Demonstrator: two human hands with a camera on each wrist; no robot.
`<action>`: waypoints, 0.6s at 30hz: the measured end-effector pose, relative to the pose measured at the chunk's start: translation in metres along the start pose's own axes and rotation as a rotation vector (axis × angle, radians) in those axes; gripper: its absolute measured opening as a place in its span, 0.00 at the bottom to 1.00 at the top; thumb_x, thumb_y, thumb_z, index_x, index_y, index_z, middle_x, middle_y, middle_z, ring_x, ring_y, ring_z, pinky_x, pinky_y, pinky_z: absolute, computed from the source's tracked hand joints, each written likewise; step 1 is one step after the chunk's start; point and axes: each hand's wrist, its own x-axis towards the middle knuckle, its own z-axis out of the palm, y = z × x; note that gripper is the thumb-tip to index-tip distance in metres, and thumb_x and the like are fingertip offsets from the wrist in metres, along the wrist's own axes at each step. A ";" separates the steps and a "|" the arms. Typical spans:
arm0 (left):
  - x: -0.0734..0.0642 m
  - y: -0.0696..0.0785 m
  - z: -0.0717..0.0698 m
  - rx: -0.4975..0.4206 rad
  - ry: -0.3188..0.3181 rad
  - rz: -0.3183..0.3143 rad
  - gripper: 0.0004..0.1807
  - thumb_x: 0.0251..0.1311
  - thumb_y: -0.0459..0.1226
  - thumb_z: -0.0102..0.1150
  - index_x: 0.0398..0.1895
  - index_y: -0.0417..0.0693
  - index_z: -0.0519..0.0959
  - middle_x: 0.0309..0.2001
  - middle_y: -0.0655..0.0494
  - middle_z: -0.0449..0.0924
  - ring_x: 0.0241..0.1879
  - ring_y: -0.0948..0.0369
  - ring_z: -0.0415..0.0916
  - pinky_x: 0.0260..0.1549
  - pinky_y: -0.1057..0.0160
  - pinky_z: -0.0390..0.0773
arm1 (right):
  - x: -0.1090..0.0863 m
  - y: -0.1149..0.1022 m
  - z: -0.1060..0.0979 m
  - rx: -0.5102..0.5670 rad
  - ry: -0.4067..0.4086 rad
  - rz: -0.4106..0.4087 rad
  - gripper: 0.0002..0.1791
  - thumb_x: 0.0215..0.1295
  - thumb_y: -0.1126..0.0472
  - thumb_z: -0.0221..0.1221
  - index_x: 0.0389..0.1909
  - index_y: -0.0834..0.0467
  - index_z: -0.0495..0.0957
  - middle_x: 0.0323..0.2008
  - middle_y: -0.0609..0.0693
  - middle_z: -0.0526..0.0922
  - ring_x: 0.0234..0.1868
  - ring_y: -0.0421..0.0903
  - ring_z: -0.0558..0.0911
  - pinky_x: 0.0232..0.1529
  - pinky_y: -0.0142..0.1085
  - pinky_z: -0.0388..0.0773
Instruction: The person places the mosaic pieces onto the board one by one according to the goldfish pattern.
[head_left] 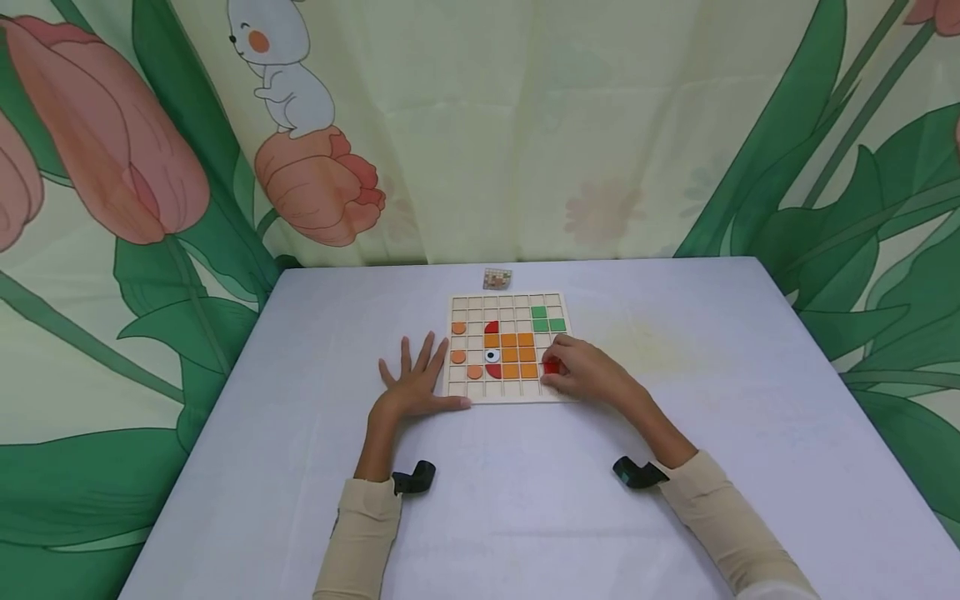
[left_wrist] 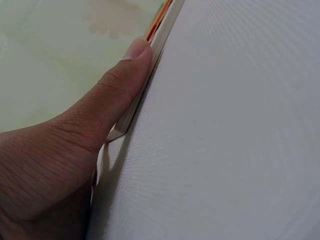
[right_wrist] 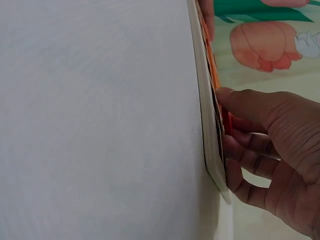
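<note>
A square wooden grid board (head_left: 510, 389) lies flat on the table. My left hand (head_left: 414, 390) rests at its left side with fingers spread; in the left wrist view the thumb (left_wrist: 117, 82) lies against the board's front edge. Over the right part of the board, my right hand (head_left: 592, 371) pinches a red tile (head_left: 551, 367) between thumb and fingers, low against the grid. That red tile (right_wrist: 226, 122) is partly hidden by the fingers in the right wrist view, so its shape cannot be told. Orange square tiles (head_left: 517, 355) fill the middle cells, beside a round eye tile (head_left: 492, 356).
Orange discs (head_left: 458, 357) sit in the board's left columns, green squares (head_left: 539, 324) at upper right, and red curved pieces (head_left: 492, 327) near the eye. Behind the board lies a small patterned item (head_left: 497, 278). A white cloth (head_left: 517, 517) covers the table, with a printed curtain (head_left: 510, 150) behind.
</note>
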 end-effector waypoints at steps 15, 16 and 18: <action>0.001 0.001 0.001 -0.003 0.001 -0.005 0.66 0.43 0.70 0.63 0.79 0.60 0.38 0.80 0.53 0.25 0.75 0.41 0.13 0.61 0.24 0.23 | 0.003 -0.003 0.002 -0.004 -0.004 -0.024 0.15 0.58 0.55 0.69 0.44 0.57 0.83 0.40 0.49 0.78 0.38 0.43 0.74 0.42 0.34 0.78; 0.001 0.001 0.001 0.000 -0.002 -0.006 0.66 0.44 0.70 0.63 0.79 0.60 0.37 0.80 0.53 0.25 0.75 0.41 0.13 0.62 0.24 0.23 | 0.003 -0.003 0.002 -0.003 -0.002 -0.029 0.15 0.59 0.56 0.69 0.44 0.57 0.83 0.40 0.49 0.78 0.38 0.43 0.74 0.43 0.34 0.78; 0.001 0.001 0.000 0.002 -0.004 -0.004 0.65 0.44 0.70 0.63 0.79 0.60 0.37 0.80 0.53 0.25 0.75 0.41 0.12 0.62 0.24 0.23 | 0.003 -0.003 0.002 0.008 0.001 -0.034 0.14 0.59 0.57 0.69 0.45 0.57 0.83 0.41 0.49 0.78 0.39 0.44 0.75 0.44 0.35 0.78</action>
